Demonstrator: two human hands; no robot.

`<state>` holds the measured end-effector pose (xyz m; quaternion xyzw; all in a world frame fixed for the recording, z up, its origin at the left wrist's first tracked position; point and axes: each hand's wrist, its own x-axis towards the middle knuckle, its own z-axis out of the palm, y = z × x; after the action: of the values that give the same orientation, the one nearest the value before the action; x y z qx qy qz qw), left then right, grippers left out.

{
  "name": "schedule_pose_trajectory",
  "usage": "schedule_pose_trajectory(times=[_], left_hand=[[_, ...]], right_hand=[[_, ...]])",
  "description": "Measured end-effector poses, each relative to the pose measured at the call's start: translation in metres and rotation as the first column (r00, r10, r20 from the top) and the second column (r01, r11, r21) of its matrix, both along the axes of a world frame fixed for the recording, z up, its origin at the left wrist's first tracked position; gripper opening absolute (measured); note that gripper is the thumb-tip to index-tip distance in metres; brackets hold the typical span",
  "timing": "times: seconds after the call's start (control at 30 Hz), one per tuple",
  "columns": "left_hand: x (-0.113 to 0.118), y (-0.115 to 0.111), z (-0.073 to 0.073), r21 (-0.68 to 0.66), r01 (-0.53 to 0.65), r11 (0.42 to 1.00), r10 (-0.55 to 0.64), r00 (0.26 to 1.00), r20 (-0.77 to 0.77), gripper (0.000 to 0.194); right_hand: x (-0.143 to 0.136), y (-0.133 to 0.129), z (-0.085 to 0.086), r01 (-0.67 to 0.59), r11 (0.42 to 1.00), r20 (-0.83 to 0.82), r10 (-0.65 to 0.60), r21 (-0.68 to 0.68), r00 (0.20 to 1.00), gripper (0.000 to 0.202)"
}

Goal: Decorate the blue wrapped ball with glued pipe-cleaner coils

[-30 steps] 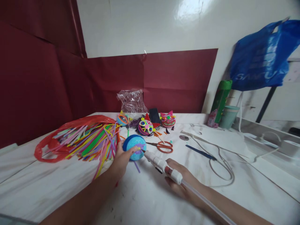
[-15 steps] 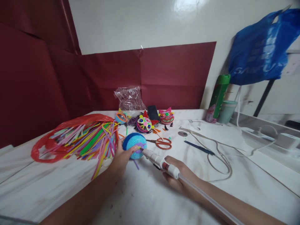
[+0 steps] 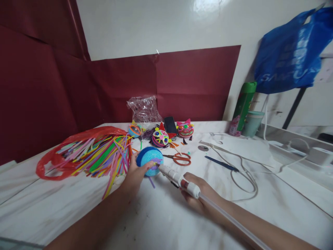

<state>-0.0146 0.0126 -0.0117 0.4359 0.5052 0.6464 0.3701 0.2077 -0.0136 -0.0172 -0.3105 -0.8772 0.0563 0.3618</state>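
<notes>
My left hand (image 3: 136,173) is closed around a round ball (image 3: 148,157) wrapped in dark and light blue strands, with its thumb on the near face. Small purple and yellow pieces lie on that face by the thumb tip. In my right hand (image 3: 196,191) is a white hot glue gun (image 3: 179,180), a clear glue stick (image 3: 231,222) running out of its back. The gun's nozzle meets the ball's near face, or almost; contact is too small to make out. Below the ball a purple pipe cleaner (image 3: 152,182) sticks out.
Left of the ball, a red plastic bag (image 3: 49,173) spills colourful pipe cleaners (image 3: 100,159). Behind it sit decorated balls (image 3: 160,137), a phone (image 3: 170,126) and orange-handled scissors (image 3: 182,158). To the right lie a dark blue pen-like tool (image 3: 221,163), a cable (image 3: 256,187), and a green spray can (image 3: 243,107).
Almost nothing differs. The view has shifted very slightly; both hands, the ball and the glue gun keep the same pose.
</notes>
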Motion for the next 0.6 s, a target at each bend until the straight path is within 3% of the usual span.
schedule_pose_trajectory(times=[0.33,0.6], left_hand=[[-0.0032,0.0020,-0.0030,-0.010,-0.017,1.000,0.016,0.994,-0.105,0.071],[-0.0013,0.0019,-0.0028,0.008,-0.031,0.999,0.032,0.999,-0.021,0.073]], right_hand=[[0.0014,-0.0001,0.0021,-0.047,0.999,-0.026,0.047,-0.002,0.999,0.012],[-0.0001,-0.0021,0.0016,-0.049,0.998,-0.018,0.049,-0.033,0.999,0.011]])
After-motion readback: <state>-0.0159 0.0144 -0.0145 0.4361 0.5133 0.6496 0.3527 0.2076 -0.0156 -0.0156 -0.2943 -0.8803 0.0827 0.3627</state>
